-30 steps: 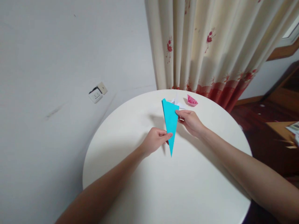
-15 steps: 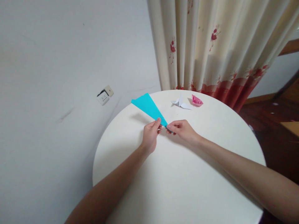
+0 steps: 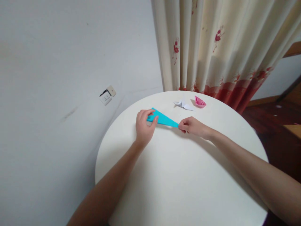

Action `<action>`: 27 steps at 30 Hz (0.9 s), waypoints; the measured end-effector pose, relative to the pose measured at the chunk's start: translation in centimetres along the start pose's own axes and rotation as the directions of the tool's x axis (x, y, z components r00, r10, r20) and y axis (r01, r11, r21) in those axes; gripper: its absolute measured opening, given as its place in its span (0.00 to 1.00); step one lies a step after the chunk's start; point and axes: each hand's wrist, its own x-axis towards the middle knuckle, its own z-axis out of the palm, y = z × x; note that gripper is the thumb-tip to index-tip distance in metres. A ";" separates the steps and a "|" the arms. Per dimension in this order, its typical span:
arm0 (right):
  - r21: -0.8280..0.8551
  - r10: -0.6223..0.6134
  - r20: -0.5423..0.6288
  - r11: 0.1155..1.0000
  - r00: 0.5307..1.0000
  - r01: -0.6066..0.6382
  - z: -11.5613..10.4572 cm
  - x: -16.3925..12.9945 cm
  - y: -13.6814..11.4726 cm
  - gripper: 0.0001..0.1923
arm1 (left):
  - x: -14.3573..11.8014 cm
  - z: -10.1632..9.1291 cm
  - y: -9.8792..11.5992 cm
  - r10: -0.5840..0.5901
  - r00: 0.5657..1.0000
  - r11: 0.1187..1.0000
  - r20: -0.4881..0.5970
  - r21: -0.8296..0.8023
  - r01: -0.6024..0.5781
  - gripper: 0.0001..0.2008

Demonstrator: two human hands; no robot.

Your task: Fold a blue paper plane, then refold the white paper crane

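Observation:
A folded turquoise paper [image 3: 164, 119], a long narrow triangle, lies low over the round white table [image 3: 183, 175], its wide end to the left and its tip to the right. My left hand [image 3: 143, 127] grips the wide end between thumb and fingers. My right hand [image 3: 192, 126] pinches the pointed tip.
A small white folded paper figure [image 3: 183, 104] and a pink folded paper boat [image 3: 200, 102] sit near the table's far edge. Behind them hangs a cream curtain [image 3: 211, 47] with red flowers. A wall socket [image 3: 107, 95] is on the white wall at left. Dark wooden floor lies at right.
The paper went from hanging point-down, to slanting up-left, to lying nearly flat over the table. My left hand slid to its wide end; my right hand now holds the tip.

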 end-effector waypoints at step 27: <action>-0.457 -0.056 0.177 0.880 0.983 0.133 -3.2 -0.5 0.8 0.05 | -4.3 3.7 0.5 0.084 0.585 0.909 0.807 0.178 -0.376 0.12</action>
